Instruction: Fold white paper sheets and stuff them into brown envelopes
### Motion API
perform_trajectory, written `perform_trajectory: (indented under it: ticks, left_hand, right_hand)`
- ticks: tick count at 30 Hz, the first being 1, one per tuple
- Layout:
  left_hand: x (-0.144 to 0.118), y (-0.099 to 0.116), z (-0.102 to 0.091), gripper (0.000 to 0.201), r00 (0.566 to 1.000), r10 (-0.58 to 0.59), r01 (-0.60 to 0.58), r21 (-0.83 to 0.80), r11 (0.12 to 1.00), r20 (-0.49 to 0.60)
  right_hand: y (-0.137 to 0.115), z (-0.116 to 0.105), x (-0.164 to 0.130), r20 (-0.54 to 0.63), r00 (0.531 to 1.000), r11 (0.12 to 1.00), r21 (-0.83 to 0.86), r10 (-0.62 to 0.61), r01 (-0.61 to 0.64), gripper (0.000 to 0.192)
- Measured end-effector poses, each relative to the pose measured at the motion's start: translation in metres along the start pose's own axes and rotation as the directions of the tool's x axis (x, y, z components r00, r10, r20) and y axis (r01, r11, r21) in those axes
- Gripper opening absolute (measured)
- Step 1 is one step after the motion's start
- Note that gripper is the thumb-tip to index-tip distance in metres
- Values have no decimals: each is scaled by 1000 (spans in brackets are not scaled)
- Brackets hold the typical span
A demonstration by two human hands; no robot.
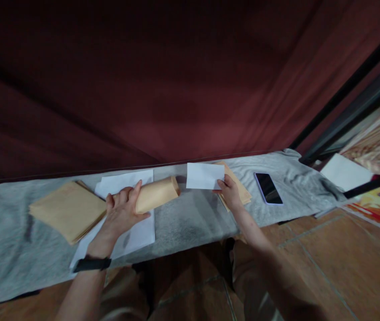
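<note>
My left hand (122,209) is closed round a brown paper envelope (156,194), whose open mouth bulges toward the right. Under that hand lie white paper sheets (139,232). Between the fingers and thumb of my right hand (229,191) is a folded white paper (203,176), its left end a little way from the envelope's mouth. Below my right hand a small pile of brown envelopes (240,185) rests on the grey cloth. Left of my left hand sits a thicker stack of brown envelopes (69,209).
Grey cloth (183,227) covers the long narrow surface. A phone (268,188) lies on it at the right. Dark red fabric (190,111) hangs along the back edge. Black metal bars (353,84) stand at the right, above a tiled floor (337,254).
</note>
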State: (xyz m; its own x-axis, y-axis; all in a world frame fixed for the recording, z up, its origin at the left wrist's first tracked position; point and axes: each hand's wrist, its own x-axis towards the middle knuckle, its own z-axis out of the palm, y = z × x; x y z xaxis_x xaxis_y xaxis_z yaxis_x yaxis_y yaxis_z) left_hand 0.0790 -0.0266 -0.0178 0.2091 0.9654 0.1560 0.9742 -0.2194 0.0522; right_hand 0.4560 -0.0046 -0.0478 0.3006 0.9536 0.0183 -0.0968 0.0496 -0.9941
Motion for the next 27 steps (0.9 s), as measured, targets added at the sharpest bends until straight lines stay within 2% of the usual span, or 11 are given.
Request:
perform_trajectory:
  ticks: [4, 9, 18, 23, 27]
  left_hand:
    - [2, 5, 1, 108, 1000, 17, -17, 2, 1000, -20]
    - [4, 9, 3, 110, 999, 33, -34, -10, 999, -40]
    - [6, 8, 6, 109, 988, 83, -80, 33, 996, -127]
    - [6, 10, 5, 107, 986, 116, -117, -3, 993, -117]
    - [7, 20, 8, 113, 980, 157, -166, -65, 984, -125]
  right_hand:
    - [-6, 10, -8, 25, 1000, 996, 87, -8, 6, 38]
    - [-5, 19, -14, 53, 998, 998, 50, -35, 33, 36]
    - [-4, 7, -12, 217, 975, 995, -97, 42, -22, 30]
    - [-3, 3, -9, 258, 961, 987, -149, 103, -66, 31]
    - [0, 8, -15, 317, 939, 982, -172, 132, -80, 32]
